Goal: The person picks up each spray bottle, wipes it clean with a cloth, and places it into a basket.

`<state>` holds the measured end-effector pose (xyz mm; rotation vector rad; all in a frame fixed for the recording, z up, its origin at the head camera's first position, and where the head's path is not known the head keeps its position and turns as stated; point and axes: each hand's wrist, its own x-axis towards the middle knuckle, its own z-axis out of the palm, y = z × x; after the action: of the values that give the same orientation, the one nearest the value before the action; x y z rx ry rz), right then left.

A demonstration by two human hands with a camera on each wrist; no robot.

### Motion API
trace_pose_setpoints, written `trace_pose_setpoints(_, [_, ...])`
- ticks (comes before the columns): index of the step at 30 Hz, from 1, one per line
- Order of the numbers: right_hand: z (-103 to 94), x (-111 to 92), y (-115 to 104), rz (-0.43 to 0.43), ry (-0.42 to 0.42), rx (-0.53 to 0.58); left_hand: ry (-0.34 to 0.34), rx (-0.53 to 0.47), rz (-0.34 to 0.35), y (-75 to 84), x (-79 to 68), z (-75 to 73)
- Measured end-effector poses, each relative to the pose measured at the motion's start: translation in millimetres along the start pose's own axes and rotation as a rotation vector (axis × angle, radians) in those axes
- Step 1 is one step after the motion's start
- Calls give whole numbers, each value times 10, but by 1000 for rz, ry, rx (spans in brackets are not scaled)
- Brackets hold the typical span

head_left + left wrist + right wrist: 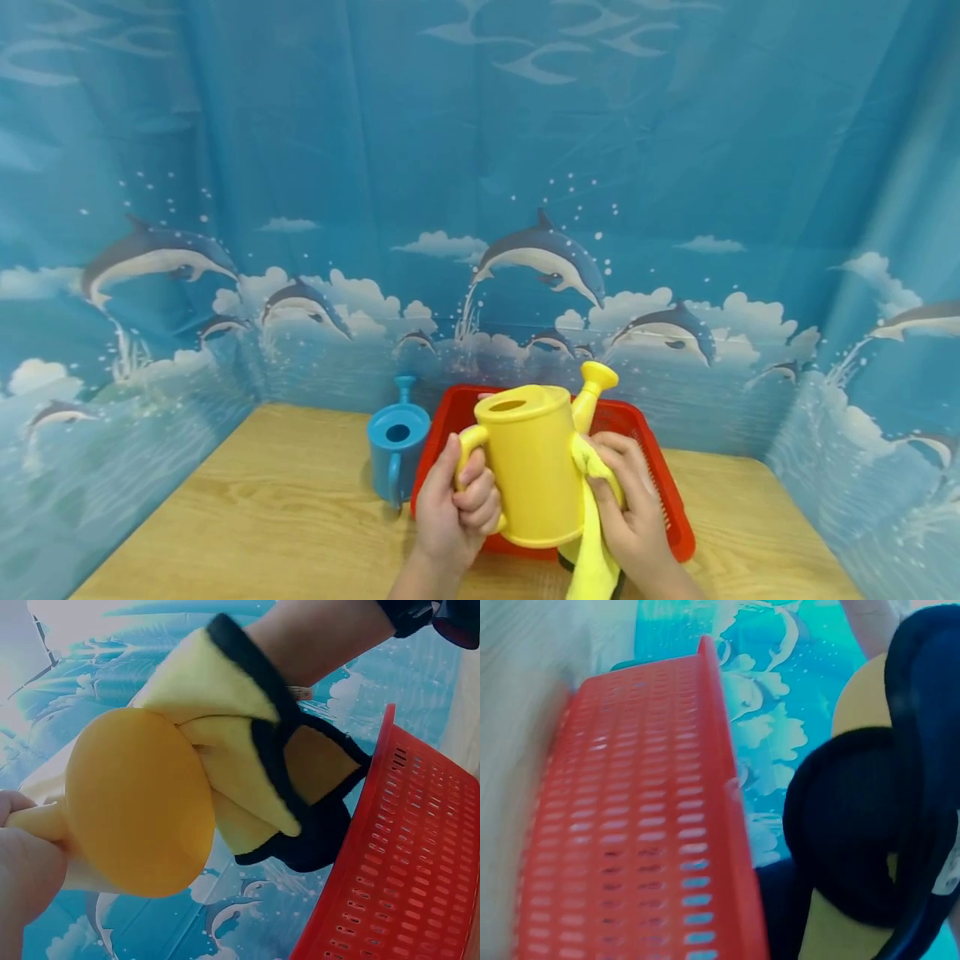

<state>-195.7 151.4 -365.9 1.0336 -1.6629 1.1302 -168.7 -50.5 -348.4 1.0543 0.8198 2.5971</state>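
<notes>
A yellow watering can (528, 467) is held up over the front of the red basket (678, 525), its spout pointing right. My left hand (455, 508) grips it by the handle, fingers curled round the loop. On the spout side, my right hand (630, 508) holds a yellow cloth (594, 562) against the can, near the base of the spout. The cloth hangs down below that hand, and its dark edging (847, 817) fills much of the right wrist view. The can's round bottom (139, 802) faces the left wrist camera. Cloth hides the right hand's fingers there.
A blue watering can (398, 454) stands on the wooden table (247, 508), just left of the basket. The basket has slotted walls and sits behind the hands. A blue curtain with dolphins (540, 258) encloses the table at the back and sides.
</notes>
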Motion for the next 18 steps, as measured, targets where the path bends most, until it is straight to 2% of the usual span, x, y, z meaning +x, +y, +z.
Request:
trace_pose_setpoints(6, [44,161,-71,81,71,-149,-104,29,24,-33,14,-20])
trace_pose_setpoints(15, [64,395,-118,81,112,-271,-126,45,34,-30,-7,-11])
trace_pose_setpoints(18, [75,427,-122,86,107,-296,-106,48,36,-5,-2,6])
